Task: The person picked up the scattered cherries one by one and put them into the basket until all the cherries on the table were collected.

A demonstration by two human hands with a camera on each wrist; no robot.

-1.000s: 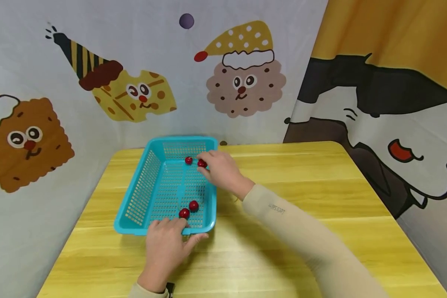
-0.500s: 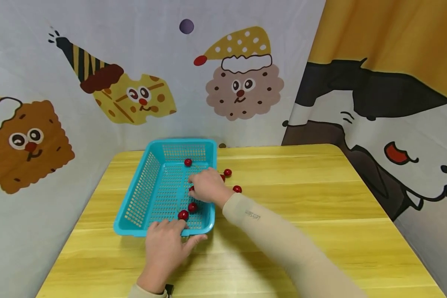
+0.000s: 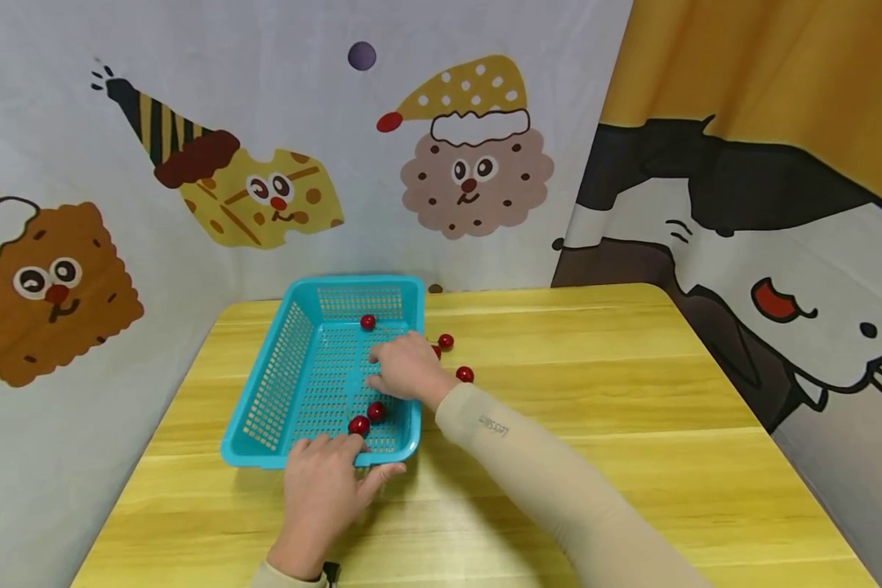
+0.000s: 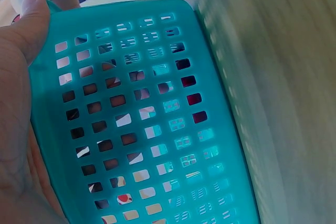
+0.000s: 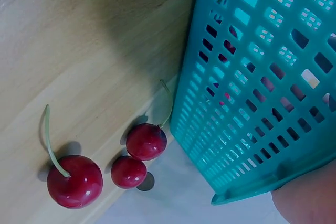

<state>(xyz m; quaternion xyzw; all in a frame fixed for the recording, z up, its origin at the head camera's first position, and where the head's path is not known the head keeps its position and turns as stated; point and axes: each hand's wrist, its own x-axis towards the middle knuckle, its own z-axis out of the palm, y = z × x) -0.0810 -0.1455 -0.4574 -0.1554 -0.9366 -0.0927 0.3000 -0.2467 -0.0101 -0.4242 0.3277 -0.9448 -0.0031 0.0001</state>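
A turquoise mesh basket (image 3: 259, 384) stands on the left half of the table. My left hand (image 3: 325, 482) grips its near rim, fingers over the edge and thumb outside, also showing in the left wrist view. My right hand (image 3: 407, 367) reaches over the right rim into the basket, thumb and forefinger apart, with no cherry visible between them. Inside lie a red cherry (image 3: 367, 322) at the far end and two nearer ones, a cherry (image 3: 376, 412) and a cherry (image 3: 358, 425) beside my left fingers. What lies under the right hand is hidden.
Outside the right wall, three cherries lie on the wooden table (image 3: 595, 425): a stemmed cherry (image 5: 75, 181), another stemmed cherry (image 5: 146, 141) and a smaller-looking cherry (image 5: 128, 172). A printed cloth (image 3: 265, 49) hangs behind the table.
My right hand came from the basket's far right with a cherry to the middle right side. The cherry between its fingers has gone from sight. My left hand stays on the rim.
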